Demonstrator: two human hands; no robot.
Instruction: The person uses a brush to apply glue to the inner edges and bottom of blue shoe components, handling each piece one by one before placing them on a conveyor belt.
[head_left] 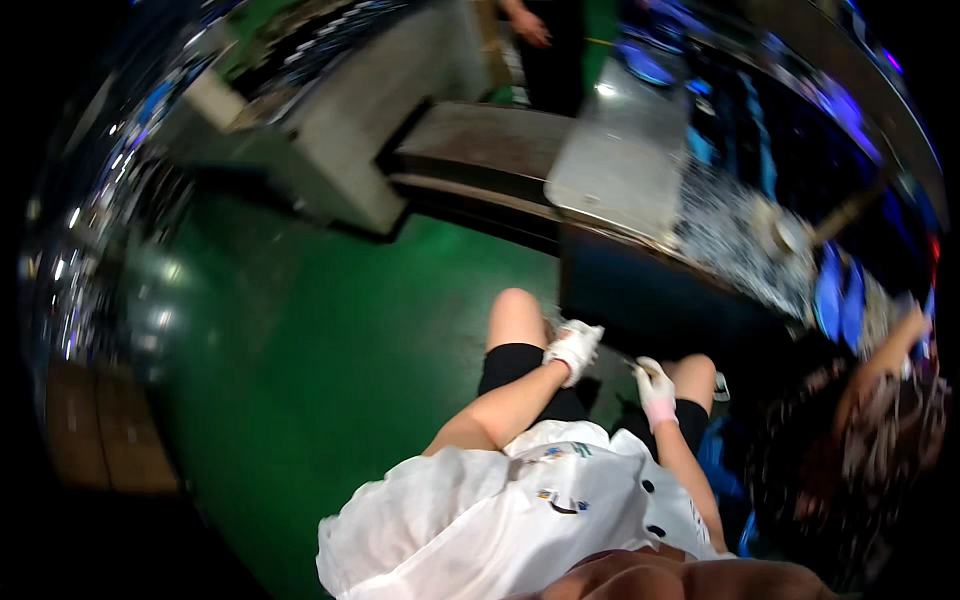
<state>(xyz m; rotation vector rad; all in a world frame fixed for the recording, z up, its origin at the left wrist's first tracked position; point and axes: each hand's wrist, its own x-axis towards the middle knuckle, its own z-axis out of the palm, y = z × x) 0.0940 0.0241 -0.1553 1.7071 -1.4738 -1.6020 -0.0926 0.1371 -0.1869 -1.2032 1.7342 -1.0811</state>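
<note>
Both of my hands wear white gloves and are low in front of the worktable, at my knees. My left hand [575, 350] is by the left knee, its fingers drawn together; what they hold, if anything, is too blurred to make out. By the right knee, my right hand [655, 388] is closed in a pinch. A thin dark thing [630, 363] sticks out from its fingertips toward the left hand, too small to name. The two hands are a little apart.
A metal-topped worktable [615, 165] stands ahead, with clear crumpled plastic [745, 225] and blue pieces [838, 290] on it. A co-worker's arm [890, 350] reaches in at right; another person's hand [530, 28] shows far ahead. Grey bench [480, 140], green floor [300, 340], brown boxes [110, 425] at left.
</note>
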